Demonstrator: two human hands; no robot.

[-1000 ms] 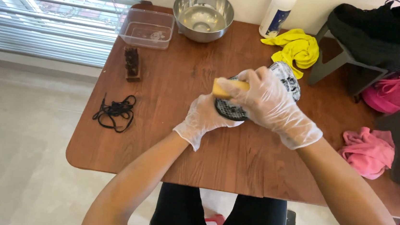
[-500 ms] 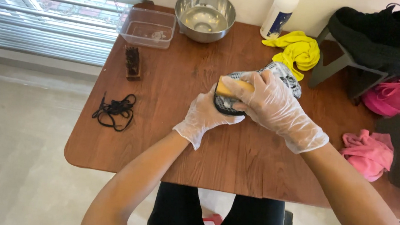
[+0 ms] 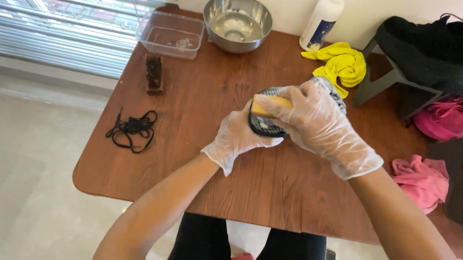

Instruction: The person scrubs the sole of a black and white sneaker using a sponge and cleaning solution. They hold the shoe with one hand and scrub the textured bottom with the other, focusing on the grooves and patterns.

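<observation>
A brown wooden surface (image 3: 195,160) fills the view. At its middle lies a black-and-white shoe (image 3: 276,129), cupped in the gloved left hand (image 3: 239,139). The gloved right hand (image 3: 321,126) has its grip clamped on a yellow brush (image 3: 270,106) touching the shoe. Far off stands a white bottle (image 3: 322,18) with a dark blue label.

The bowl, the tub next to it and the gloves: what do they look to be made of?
Bowl: probably polished steel; it is silvery and mirrors the light. Tub: clear plastic by its look, since the wood of the table shows through its walls. Gloves on the left hand and right hand: thin translucent film, wrinkled and loose, likely disposable plastic.
</observation>
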